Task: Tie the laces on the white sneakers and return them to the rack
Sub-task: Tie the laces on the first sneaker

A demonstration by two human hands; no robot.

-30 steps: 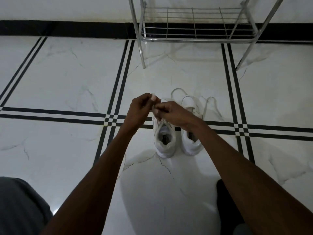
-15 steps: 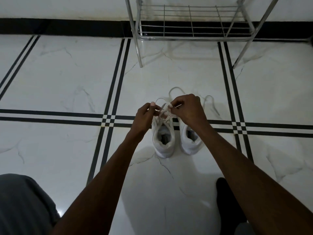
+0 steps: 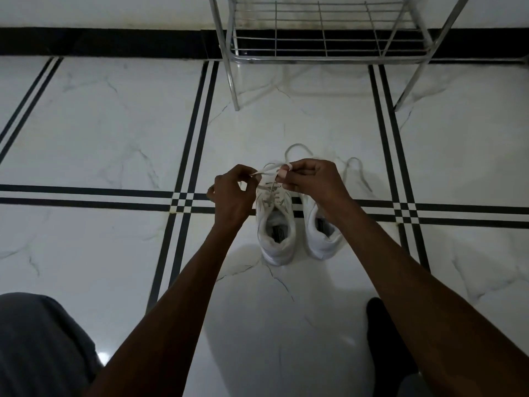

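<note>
Presently listed, with the rack (image 3: 329,38) as landmark: a metal wire shoe rack standing at the far wall, its lowest shelf bare. White sneakers, one pair, side by side on the marble floor (image 3: 100,124) in front of the rack, toes towards it, well apart from its legs. Left sneaker (image 3: 275,224): laces (image 3: 270,170) drawn up over the tongue, one strand in each hand. Right sneaker (image 3: 322,236): partly hidden under the right forearm, its laces (image 3: 356,170) lying loose on the floor on the rack side. Left hand (image 3: 232,193): grip closed, pinching a lace end between thumb and fingertips. Right hand (image 3: 313,179): grip closed, pinching the other strand, which loops away towards the rack. Both hands held above the left sneaker, near each other but apart.
</note>
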